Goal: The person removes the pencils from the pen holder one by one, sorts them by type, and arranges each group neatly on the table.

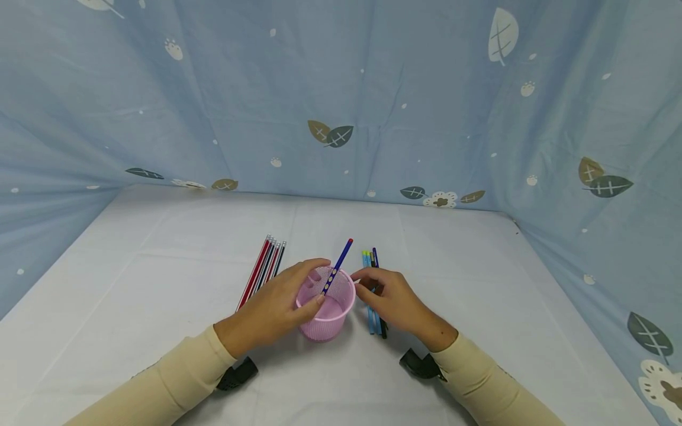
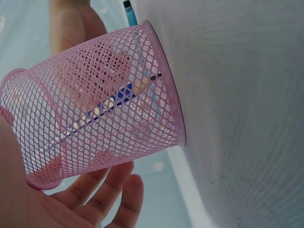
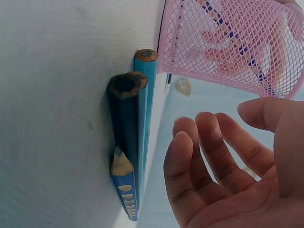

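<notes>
A pink mesh pencil cup (image 1: 322, 331) stands on the white table, one blue pencil (image 1: 341, 254) with pale dots leaning inside it. My left hand (image 1: 272, 302) grips the cup by its rim, thumb at the front and fingers around the far side. My right hand (image 1: 396, 296) hovers beside the cup, above several pencils. In the right wrist view its loosely bent fingers (image 3: 180, 156) hold nothing. Under it lie light blue pencils (image 3: 146, 71), a thick dark pencil (image 3: 124, 104) and a dotted blue pencil (image 3: 124, 183).
Left of the cup lies a bundle of red and dark pencils (image 1: 263, 263), partly hidden by the left hand. White cloth covers the table (image 1: 453, 260); a blue leaf-patterned curtain (image 1: 426, 89) rises behind it. Black wrist devices (image 1: 237, 374) sit below both sleeves.
</notes>
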A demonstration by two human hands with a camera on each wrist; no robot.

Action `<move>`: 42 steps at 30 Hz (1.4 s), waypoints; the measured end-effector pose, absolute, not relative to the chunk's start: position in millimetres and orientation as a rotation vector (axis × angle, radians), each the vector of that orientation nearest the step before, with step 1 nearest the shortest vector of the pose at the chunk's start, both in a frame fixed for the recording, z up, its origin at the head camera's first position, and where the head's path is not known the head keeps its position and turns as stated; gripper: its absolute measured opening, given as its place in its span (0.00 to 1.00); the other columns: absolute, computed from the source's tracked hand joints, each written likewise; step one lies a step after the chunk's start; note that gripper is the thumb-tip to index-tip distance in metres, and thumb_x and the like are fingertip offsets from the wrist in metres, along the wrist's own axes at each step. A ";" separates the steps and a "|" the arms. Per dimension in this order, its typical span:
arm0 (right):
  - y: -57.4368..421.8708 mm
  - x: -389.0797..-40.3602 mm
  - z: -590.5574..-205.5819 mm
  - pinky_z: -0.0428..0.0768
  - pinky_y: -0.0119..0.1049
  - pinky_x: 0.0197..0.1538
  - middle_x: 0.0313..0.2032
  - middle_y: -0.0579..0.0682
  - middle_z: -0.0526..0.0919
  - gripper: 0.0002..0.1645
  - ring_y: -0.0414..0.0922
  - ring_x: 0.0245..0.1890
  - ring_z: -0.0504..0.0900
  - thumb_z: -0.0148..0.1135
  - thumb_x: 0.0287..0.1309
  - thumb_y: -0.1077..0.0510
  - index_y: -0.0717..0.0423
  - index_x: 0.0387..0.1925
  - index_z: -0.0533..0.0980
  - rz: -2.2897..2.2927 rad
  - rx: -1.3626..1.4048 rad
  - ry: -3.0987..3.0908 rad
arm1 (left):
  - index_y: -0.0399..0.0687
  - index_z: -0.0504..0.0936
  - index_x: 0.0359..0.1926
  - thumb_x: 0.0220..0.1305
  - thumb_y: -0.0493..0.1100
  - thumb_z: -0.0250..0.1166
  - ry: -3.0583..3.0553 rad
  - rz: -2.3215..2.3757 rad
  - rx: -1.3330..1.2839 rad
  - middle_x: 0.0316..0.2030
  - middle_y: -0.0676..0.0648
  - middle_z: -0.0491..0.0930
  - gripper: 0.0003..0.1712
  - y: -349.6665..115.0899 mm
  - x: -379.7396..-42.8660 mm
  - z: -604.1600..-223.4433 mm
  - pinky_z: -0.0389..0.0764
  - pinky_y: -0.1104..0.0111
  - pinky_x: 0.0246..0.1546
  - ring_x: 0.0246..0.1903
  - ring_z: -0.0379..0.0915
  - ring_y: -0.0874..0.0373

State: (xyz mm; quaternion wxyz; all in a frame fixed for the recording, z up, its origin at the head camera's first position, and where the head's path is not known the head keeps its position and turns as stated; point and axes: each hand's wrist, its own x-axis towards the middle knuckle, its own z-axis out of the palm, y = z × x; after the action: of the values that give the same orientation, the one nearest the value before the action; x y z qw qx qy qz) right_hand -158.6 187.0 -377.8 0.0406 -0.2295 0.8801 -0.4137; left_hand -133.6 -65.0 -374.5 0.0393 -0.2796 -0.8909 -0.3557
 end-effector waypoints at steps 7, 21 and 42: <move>187.1 -158.2 -377.3 0.81 0.31 0.36 0.35 0.46 0.83 0.13 0.42 0.32 0.78 0.61 0.68 0.56 0.51 0.51 0.82 -1.268 -0.703 2.691 | 0.60 0.64 0.71 0.69 0.54 0.60 -2.722 -1.087 -0.865 0.59 0.52 0.76 0.32 -65.1 -133.7 -374.6 0.81 0.55 0.51 0.54 0.75 0.57; 187.2 -159.0 -379.1 0.82 0.32 0.38 0.36 0.46 0.84 0.13 0.41 0.34 0.80 0.63 0.67 0.57 0.50 0.52 0.81 -1.270 -0.753 2.690 | 0.62 0.64 0.72 0.69 0.53 0.59 -2.748 -1.076 -0.841 0.61 0.53 0.75 0.32 -64.5 -132.3 -372.8 0.82 0.55 0.49 0.55 0.74 0.56; 195.3 -166.1 -378.5 0.80 0.30 0.31 0.31 0.46 0.81 0.17 0.40 0.29 0.78 0.69 0.60 0.61 0.58 0.51 0.81 -1.138 -0.686 2.831 | 0.63 0.63 0.72 0.69 0.54 0.59 -2.755 -1.075 -0.838 0.58 0.53 0.76 0.32 -64.0 -131.8 -373.7 0.82 0.55 0.49 0.54 0.75 0.57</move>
State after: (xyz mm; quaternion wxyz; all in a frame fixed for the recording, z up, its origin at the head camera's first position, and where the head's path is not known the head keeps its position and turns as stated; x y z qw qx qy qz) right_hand -166.1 195.3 -378.5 0.0068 -0.2193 0.9052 -0.3639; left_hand -131.8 -64.0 -373.7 0.0340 -0.2725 -0.8958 -0.3495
